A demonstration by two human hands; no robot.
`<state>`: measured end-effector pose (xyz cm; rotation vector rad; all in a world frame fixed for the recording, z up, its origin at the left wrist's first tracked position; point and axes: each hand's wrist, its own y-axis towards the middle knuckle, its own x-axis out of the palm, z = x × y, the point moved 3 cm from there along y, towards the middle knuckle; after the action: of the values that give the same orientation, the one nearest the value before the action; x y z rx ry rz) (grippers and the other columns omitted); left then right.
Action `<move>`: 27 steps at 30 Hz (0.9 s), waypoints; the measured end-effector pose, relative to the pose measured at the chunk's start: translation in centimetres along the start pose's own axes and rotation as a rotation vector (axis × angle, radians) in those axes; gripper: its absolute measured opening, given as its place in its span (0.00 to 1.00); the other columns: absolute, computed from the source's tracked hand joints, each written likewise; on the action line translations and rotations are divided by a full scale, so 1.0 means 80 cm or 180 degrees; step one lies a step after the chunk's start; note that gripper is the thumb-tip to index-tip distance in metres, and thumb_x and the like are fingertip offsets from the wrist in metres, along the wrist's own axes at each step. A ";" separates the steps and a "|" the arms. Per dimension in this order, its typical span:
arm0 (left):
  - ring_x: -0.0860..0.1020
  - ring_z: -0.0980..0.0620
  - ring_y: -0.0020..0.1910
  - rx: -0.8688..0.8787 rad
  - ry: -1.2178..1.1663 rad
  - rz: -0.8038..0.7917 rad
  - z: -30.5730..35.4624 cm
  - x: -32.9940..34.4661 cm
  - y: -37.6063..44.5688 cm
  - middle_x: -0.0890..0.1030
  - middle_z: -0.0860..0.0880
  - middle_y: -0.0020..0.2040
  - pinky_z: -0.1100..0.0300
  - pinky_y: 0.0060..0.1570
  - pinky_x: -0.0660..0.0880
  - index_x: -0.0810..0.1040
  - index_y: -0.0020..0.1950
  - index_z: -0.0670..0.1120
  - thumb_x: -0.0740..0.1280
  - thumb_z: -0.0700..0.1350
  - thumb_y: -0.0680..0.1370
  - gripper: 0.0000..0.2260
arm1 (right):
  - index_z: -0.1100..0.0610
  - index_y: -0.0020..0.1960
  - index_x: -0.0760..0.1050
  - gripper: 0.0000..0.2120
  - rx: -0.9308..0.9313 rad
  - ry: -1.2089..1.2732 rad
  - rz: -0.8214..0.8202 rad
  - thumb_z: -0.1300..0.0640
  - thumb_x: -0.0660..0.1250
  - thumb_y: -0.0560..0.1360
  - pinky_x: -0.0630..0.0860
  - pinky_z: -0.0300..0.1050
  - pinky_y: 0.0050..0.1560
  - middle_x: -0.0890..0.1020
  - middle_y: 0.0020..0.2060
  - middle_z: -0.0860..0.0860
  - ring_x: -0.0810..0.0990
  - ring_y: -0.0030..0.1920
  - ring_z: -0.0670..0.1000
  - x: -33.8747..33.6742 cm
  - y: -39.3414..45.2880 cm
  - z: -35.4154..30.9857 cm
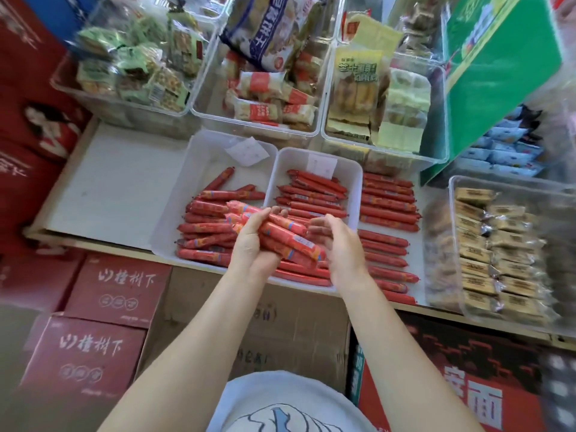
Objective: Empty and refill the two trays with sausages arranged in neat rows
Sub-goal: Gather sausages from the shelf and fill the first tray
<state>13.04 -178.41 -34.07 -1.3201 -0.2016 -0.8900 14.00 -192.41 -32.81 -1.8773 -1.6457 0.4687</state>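
Two white trays stand side by side on the shelf. The left tray (199,157) holds red sausages (205,227) stacked in its near half. The right tray (280,169) holds more red sausages (311,190) lying across it. My left hand (252,241) grips a bundle of sausages (286,236) above the trays' near edge. My right hand (339,244) is at the bundle's right end, fingers curled against it. Loose sausages (388,204) lie in rows on the shelf to the right of the trays.
Clear bins of packaged snacks (258,88) stand behind the trays. A clear bin of wrapped cakes (498,244) sits at the right. Bare white shelf (118,188) lies to the left. Red cartons (115,291) and a brown carton (280,332) are stacked below the shelf edge.
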 end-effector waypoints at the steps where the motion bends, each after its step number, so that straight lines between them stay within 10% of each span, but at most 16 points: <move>1: 0.84 0.50 0.36 0.0078 -0.0013 -0.0022 0.007 -0.001 0.001 0.83 0.44 0.40 0.57 0.39 0.81 0.79 0.42 0.42 0.65 0.40 0.79 0.08 | 0.59 0.46 0.80 0.16 0.0310 0.0439 0.0088 0.52 0.58 0.82 0.77 0.45 0.40 0.83 0.43 0.55 0.81 0.40 0.51 0.005 0.002 0.014; 8: 0.81 0.43 0.50 0.0123 0.0307 -0.0348 -0.006 -0.009 -0.002 0.81 0.42 0.49 0.48 0.65 0.74 0.80 0.52 0.40 0.71 0.42 0.71 0.12 | 0.59 0.52 0.79 0.18 0.0959 0.1570 -0.0016 0.49 0.55 0.83 0.80 0.51 0.53 0.84 0.48 0.57 0.83 0.47 0.56 0.063 0.013 0.042; 11: 0.83 0.44 0.47 0.0094 0.0311 -0.0210 0.014 -0.020 0.003 0.83 0.41 0.48 0.47 0.60 0.76 0.81 0.49 0.41 0.71 0.44 0.72 0.09 | 0.56 0.55 0.79 0.17 0.0552 0.0260 -0.0048 0.48 0.54 0.84 0.77 0.45 0.49 0.84 0.48 0.51 0.82 0.50 0.51 0.066 0.013 0.030; 16: 0.83 0.45 0.51 0.0153 -0.0122 0.0459 0.061 -0.058 0.030 0.84 0.43 0.50 0.47 0.57 0.79 0.80 0.51 0.42 0.72 0.47 0.77 0.09 | 0.61 0.71 0.68 0.22 -0.1511 -0.2806 0.1816 0.59 0.62 0.78 0.66 0.52 0.67 0.71 0.68 0.59 0.69 0.68 0.58 -0.028 0.050 0.012; 19: 0.83 0.44 0.52 0.0166 -0.0342 0.0664 0.074 -0.070 0.047 0.84 0.41 0.55 0.49 0.48 0.80 0.78 0.63 0.40 0.71 0.50 0.78 0.18 | 0.64 0.76 0.57 0.28 -0.0816 -0.3144 0.1867 0.57 0.61 0.80 0.62 0.57 0.71 0.63 0.73 0.64 0.63 0.72 0.62 -0.065 0.072 0.039; 27: 0.73 0.43 0.69 0.0270 0.0367 0.1058 0.061 -0.085 0.046 0.76 0.40 0.64 0.51 0.70 0.69 0.69 0.70 0.32 0.57 0.36 0.83 0.16 | 0.60 0.77 0.57 0.26 -0.0588 -0.3014 0.1542 0.52 0.57 0.82 0.68 0.58 0.65 0.65 0.73 0.61 0.66 0.70 0.62 -0.065 0.081 0.071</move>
<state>12.62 -171.08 -39.49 -1.1771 0.0691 -0.6644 14.62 -196.77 -41.87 -2.3802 -1.7712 1.6555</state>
